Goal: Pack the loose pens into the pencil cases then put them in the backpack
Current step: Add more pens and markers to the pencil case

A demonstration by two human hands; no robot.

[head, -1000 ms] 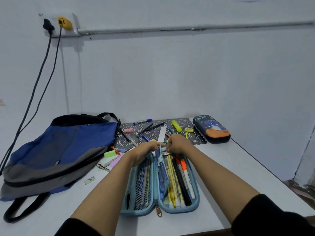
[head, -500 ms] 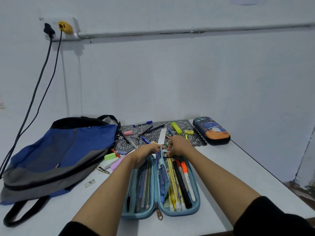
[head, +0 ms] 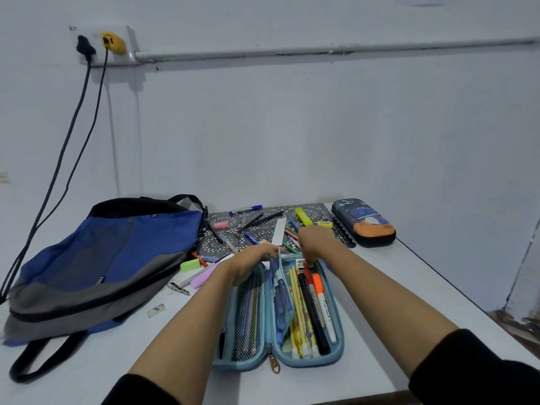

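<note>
An open light-blue pencil case (head: 309,362) lies in front of me, with pencils behind mesh on its left side and markers and pens (head: 312,305) on its right. My left hand (head: 251,263) pinches the top of the case's middle flap (head: 280,290). My right hand (head: 315,241) hovers at the case's far right end, fingers curled down onto the pen tips, and what they hold is hidden. Loose pens (head: 257,219) lie on a patterned mat (head: 210,244) beyond. A blue and grey backpack (head: 111,258) lies flat at the left.
A shut dark pencil case (head: 363,223) with a space print sits at the back right. Erasers and markers (head: 193,268) lie between the backpack and the open case. The white table's (head: 394,302) right edge runs close by. Two cables (head: 58,171) hang down the left wall.
My right hand has shifted a little right and away from my left hand at the case's far end. My left hand stays on the flap.
</note>
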